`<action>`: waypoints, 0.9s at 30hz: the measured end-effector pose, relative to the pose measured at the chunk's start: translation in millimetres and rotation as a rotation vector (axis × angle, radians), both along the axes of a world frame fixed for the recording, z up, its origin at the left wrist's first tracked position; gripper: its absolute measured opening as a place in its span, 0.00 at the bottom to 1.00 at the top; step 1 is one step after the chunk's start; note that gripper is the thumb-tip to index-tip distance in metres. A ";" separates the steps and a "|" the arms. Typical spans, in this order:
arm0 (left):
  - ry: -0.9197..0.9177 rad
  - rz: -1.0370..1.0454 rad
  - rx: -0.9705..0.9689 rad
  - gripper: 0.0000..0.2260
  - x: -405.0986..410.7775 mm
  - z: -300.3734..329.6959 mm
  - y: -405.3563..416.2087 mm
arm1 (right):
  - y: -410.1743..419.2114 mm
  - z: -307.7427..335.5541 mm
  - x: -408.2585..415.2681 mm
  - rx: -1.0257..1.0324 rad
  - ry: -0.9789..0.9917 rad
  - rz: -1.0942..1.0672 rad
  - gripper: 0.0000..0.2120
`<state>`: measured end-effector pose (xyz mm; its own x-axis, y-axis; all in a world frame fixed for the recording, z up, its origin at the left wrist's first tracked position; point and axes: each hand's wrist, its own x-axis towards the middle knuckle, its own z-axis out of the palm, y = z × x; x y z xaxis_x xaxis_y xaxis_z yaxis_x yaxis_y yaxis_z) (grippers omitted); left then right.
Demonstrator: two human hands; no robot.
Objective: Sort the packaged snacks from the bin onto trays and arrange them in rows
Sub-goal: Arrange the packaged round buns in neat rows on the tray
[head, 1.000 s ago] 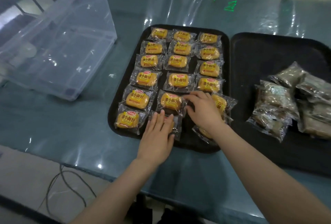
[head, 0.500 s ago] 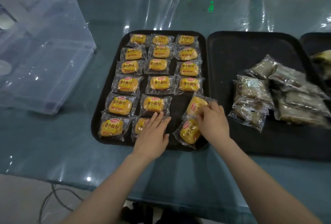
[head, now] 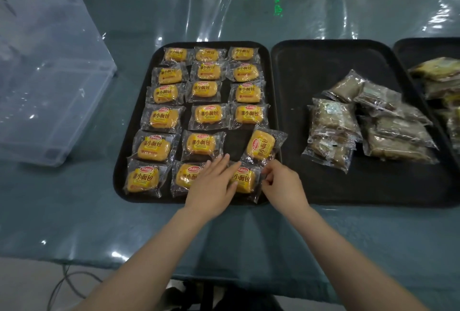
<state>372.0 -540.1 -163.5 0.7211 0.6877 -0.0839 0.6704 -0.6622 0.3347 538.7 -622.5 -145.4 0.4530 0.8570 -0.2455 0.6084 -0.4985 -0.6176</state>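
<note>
- Since half a second ago the near-right yellow bread packet [head: 245, 179] has turned from a slant to lie level with the front row, and the right hand [head: 282, 185] has come down from the packet above it to this one's right edge.
- Right hand: fingers curled, pinching the clear wrapper edge of that packet at its right end.
- Left hand [head: 211, 186]: fingers straight and spread, lying flat across the front row, covering part of the middle front packet [head: 185, 176] and touching the left side of the near-right one.
- One yellow bread packet in clear wrap [head: 261, 146] lies tilted in the right column, just behind the pinched packet, its corner over the tray's right rim.
- Black rectangular plastic tray [head: 132, 141]: holds the yellow packets in three columns, six rows deep, on the glossy teal table [head: 74, 211].
- Second black tray [head: 298, 74], just right of the first: carries a loose heap of brown snacks in clear wrappers [head: 333, 121].
- Third black tray [head: 408, 46] at the right edge holds more wrapped snacks, only partly in view.
- Clear plastic storage bin [head: 49, 86] stands on the table, well left of the trays.
</note>
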 end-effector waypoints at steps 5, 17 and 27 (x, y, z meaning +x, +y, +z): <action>0.174 -0.060 0.090 0.26 10.9 -9.2 -10.3 | 3.3 -0.1 8.4 0.099 -0.096 0.010 0.08; 0.113 0.070 0.077 0.30 4.5 -6.3 -7.6 | 74.5 -1.8 46.2 -0.007 -0.550 0.406 0.25; 0.254 0.204 -0.011 0.38 -10.7 -8.2 47.7 | 85.1 -6.9 28.8 0.033 -0.321 0.184 0.17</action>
